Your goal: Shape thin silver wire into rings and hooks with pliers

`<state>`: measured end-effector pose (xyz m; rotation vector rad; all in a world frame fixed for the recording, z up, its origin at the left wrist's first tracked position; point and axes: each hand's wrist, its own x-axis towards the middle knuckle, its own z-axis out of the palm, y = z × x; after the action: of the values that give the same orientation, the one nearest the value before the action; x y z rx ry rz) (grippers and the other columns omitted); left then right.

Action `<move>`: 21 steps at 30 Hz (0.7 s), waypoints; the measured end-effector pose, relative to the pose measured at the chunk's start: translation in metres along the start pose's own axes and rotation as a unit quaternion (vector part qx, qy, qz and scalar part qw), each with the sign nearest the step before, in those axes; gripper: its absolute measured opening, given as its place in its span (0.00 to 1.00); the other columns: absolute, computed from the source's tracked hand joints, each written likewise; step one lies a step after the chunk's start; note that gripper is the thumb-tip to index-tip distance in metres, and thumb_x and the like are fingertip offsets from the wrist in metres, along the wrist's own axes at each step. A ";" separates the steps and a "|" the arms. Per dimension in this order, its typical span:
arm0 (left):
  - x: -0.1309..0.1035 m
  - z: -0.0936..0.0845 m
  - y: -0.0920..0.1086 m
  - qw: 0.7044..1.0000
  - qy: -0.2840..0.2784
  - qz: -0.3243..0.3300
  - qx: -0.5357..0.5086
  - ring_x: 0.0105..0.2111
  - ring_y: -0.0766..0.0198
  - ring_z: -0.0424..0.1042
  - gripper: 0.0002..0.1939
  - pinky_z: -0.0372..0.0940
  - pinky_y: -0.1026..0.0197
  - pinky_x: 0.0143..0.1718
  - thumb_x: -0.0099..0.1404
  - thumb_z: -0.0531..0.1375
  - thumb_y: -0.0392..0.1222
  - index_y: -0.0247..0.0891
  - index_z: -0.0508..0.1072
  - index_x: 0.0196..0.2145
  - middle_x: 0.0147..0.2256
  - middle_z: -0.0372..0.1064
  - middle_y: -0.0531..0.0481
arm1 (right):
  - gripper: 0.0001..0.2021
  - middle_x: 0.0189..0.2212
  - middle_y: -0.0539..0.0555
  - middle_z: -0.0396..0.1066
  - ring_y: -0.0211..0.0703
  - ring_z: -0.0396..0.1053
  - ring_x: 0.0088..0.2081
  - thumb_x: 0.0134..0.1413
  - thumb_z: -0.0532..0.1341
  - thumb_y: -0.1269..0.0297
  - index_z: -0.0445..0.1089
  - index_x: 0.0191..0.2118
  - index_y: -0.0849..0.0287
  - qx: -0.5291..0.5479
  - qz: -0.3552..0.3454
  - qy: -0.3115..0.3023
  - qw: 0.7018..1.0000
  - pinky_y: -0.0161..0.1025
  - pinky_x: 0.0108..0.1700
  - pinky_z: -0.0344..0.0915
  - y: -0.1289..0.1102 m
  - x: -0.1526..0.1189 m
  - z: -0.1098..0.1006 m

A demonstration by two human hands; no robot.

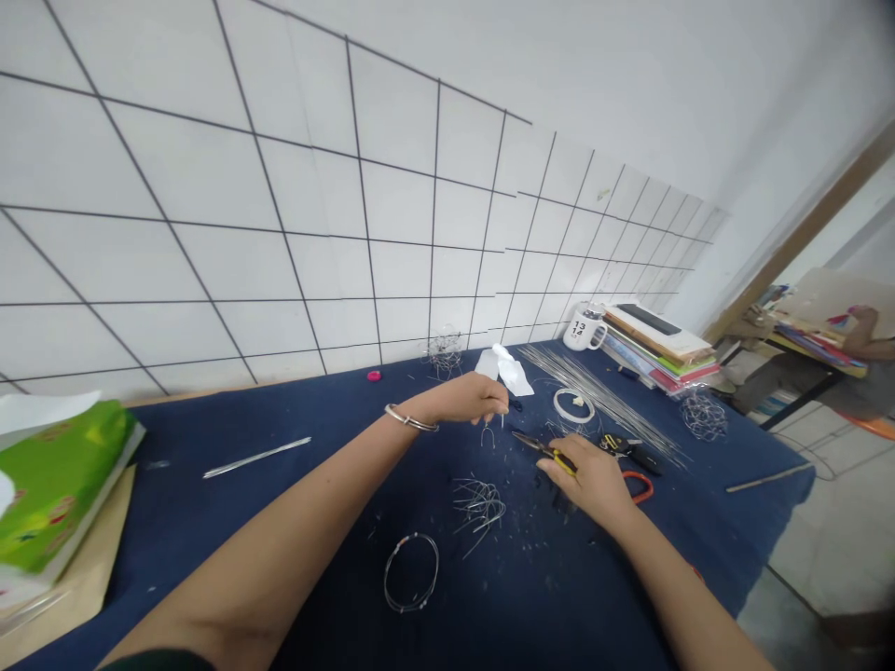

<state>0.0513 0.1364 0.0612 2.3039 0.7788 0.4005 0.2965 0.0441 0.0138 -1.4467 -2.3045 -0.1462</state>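
Above the dark blue cloth-covered worktop (545, 615), the left hand (484, 399) is closed in a pinch, with a short, thin, bent silver wire (488, 430) hanging just below its fingers. Close by, the right hand (593, 475) grips a pair of yellow-handled metal pliers (552, 453), their tips pointing toward that wire. Nearer the person lies a loose heap of thin silver wire pieces (482, 504), and beside it, to the left, a round silver wire loop (386, 576). Beyond the right hand are a white ring-shaped coil (557, 406) and a spread bundle of long straight silver wires (601, 396). Against the wall, a white lidded mug with black numerals (582, 330) stands upright beside a stack of books and papers (661, 349).
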 end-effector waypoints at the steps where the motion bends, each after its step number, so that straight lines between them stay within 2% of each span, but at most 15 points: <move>1: 0.001 0.001 -0.006 1.000 -0.010 -0.018 -0.009 0.20 0.71 0.64 0.13 0.59 0.66 0.25 0.60 0.50 0.44 0.34 0.69 0.27 0.24 0.68 0.50 | 0.17 0.32 0.54 0.69 0.41 0.68 0.35 0.53 0.51 0.50 0.68 0.39 0.56 -0.004 0.007 0.002 1.000 0.35 0.35 0.63 0.001 0.000 0.001; 5: 0.005 0.008 -0.019 0.997 -0.041 -0.046 -0.049 0.20 0.71 0.67 0.11 0.60 0.68 0.24 0.58 0.52 0.43 0.33 0.69 0.29 0.25 0.69 0.49 | 0.18 0.32 0.53 0.69 0.41 0.68 0.34 0.53 0.51 0.49 0.68 0.39 0.55 -0.011 0.020 -0.014 1.000 0.35 0.36 0.63 0.002 0.000 0.005; 10: 0.008 0.017 -0.018 0.993 -0.050 -0.048 -0.094 0.21 0.70 0.68 0.11 0.60 0.69 0.22 0.58 0.53 0.43 0.34 0.70 0.31 0.26 0.69 0.49 | 0.17 0.31 0.52 0.69 0.39 0.68 0.32 0.53 0.51 0.49 0.68 0.38 0.55 -0.009 0.014 -0.025 1.000 0.34 0.33 0.62 -0.001 0.001 0.006; 21: 0.008 0.018 -0.018 0.992 -0.031 -0.045 -0.115 0.22 0.69 0.68 0.12 0.62 0.68 0.23 0.58 0.54 0.43 0.34 0.72 0.32 0.22 0.69 0.49 | 0.18 0.32 0.53 0.69 0.40 0.68 0.33 0.54 0.50 0.49 0.68 0.39 0.55 0.004 0.028 -0.029 0.999 0.35 0.34 0.62 0.001 0.001 0.007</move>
<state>0.0581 0.1437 0.0365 2.0501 0.7605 0.3560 0.2946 0.0475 0.0076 -1.5278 -2.3057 -0.0795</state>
